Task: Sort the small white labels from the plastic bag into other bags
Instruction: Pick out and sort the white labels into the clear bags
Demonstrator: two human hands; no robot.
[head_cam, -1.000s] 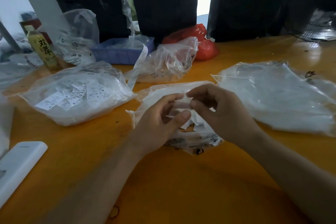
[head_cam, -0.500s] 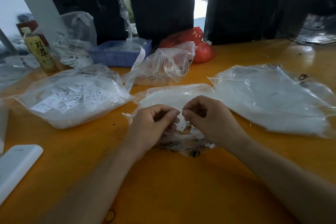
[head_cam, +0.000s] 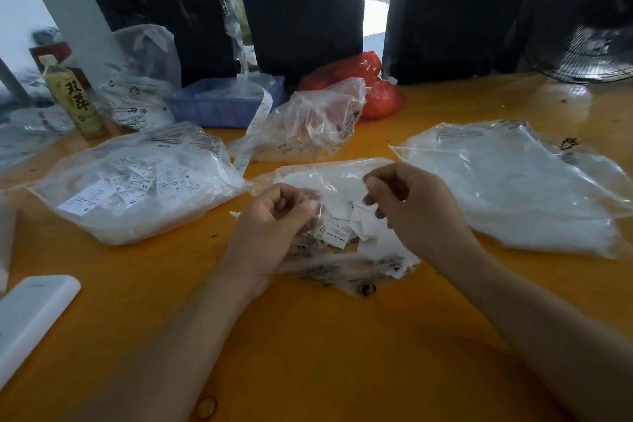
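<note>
Our left hand (head_cam: 274, 223) pinches the bag (head_cam: 342, 181); our right hand (head_cam: 411, 212) seemingly pinches a label (head_cam: 363, 221). We should lift one label only.

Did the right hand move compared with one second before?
Yes. The right hand has moved to the right, away from the left hand, and toward the large bag lying still on the table.

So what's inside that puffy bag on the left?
The left bag holds lots of small white labels, some printed with sizes like XS, S and XL. Those underneath are covered by the top ones, so they can't be seen.
</note>
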